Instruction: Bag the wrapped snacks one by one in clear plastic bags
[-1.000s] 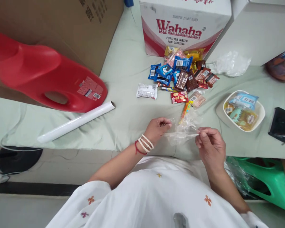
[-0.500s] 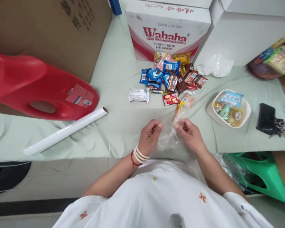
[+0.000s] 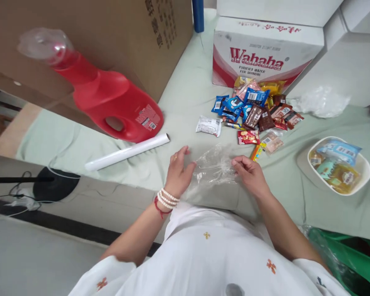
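A clear plastic bag lies crumpled on the pale green cloth between my hands. My left hand, with bead bracelets at the wrist, rests at the bag's left edge with fingers stretched out and spread. My right hand pinches the bag's right edge with curled fingers. Just beyond the bag sits a heap of wrapped snacks, with a white packet at its left and an orange stick packet near my right hand.
A red jug lies on its side at the left before a brown carton. A white paper roll lies beside it. A Wahaha box stands behind the snacks. A white bowl of packets sits right. A green stool stands below.
My hands have lowered the bag onto the cloth and moved apart. My left hand has opened flat beside it. The view has swung to the left.
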`<state>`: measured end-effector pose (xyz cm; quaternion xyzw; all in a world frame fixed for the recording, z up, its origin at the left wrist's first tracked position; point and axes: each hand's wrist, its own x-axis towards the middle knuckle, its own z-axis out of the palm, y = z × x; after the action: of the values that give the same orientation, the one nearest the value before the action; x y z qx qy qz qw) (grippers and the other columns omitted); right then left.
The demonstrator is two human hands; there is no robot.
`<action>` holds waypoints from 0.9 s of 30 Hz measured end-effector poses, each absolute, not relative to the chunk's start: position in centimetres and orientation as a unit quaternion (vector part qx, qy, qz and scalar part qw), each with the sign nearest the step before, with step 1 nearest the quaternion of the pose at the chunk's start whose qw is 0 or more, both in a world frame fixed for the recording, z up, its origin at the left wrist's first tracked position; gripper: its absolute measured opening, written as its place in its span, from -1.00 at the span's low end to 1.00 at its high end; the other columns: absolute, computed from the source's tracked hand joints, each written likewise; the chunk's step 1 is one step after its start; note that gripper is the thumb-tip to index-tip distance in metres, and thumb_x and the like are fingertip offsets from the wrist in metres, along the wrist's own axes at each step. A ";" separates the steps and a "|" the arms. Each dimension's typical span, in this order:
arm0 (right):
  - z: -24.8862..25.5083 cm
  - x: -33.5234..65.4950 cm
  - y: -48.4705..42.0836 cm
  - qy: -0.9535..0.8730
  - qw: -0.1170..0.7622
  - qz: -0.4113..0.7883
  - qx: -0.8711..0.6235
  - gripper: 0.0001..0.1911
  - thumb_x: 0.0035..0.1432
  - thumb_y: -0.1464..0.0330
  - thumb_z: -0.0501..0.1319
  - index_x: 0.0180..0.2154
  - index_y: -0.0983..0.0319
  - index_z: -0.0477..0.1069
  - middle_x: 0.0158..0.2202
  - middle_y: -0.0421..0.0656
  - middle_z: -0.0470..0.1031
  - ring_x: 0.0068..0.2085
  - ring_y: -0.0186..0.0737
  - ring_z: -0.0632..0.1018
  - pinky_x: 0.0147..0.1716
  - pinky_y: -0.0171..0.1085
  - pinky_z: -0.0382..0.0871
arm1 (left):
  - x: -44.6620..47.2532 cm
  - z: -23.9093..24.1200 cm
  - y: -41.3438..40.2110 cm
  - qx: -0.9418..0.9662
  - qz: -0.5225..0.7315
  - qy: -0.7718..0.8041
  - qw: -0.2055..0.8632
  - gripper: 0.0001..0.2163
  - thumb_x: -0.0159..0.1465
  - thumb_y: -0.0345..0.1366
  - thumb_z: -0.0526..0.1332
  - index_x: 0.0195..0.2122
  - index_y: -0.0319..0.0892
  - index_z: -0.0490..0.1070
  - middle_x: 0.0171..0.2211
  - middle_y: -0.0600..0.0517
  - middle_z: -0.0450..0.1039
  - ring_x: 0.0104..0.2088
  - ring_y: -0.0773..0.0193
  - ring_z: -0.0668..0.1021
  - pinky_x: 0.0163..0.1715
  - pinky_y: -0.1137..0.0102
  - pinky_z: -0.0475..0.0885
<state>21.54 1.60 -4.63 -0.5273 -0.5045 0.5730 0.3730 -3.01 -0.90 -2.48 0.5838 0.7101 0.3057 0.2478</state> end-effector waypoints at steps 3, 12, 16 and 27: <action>-3.7 21.6 1.8 -0.530 0.359 0.570 -0.515 -0.60 0.17 -0.01 0.31 -0.33 0.21 0.52 -0.54 -0.28 0.26 -0.48 -0.33 0.28 -0.48 -0.34 0.22 | -1.6 -1.8 1.7 0.635 0.212 0.692 0.270 -0.69 0.24 -0.05 0.23 -0.14 -0.17 0.47 -0.16 -0.12 0.56 -0.07 -0.01 0.52 -0.01 0.15 0.39; -3.6 25.7 0.0 -0.393 0.463 0.530 -0.592 -0.64 0.18 0.02 0.34 -0.28 0.18 0.46 -0.58 -0.33 0.29 -0.60 -0.39 0.26 -0.64 -0.38 0.16 | 0.8 -5.5 2.7 0.490 0.360 0.667 0.431 -0.69 0.39 -0.02 -0.02 -0.40 -0.08 0.25 -0.67 0.21 0.13 -0.63 0.33 0.31 -0.54 0.43 0.23; -3.9 27.0 -0.7 -0.366 0.476 0.516 -0.611 -0.65 0.18 0.04 0.36 -0.25 0.19 0.49 -0.66 -0.36 0.25 -0.65 -0.41 0.23 -0.68 -0.40 0.05 | 0.5 -5.4 2.8 0.465 0.367 0.670 0.447 -0.60 0.43 0.06 -0.07 -0.38 -0.09 0.28 -0.62 0.15 0.25 -0.63 0.32 0.34 -0.55 0.40 0.28; -3.5 25.5 -0.7 -0.388 0.478 0.490 -0.618 -0.65 0.17 0.04 0.37 -0.28 0.20 0.50 -0.49 -0.29 0.40 -0.63 -0.44 0.27 -0.69 -0.39 0.10 | 4.0 -4.1 2.8 0.594 0.289 0.614 0.432 -0.68 0.36 -0.11 0.06 -0.52 -0.12 0.24 -0.59 0.15 0.21 -0.50 0.32 0.30 -0.42 0.39 0.18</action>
<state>25.50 -0.66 -3.48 -0.6177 -0.3878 0.4897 0.4778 4.00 2.85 -4.06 0.5939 0.6142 0.2893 0.4316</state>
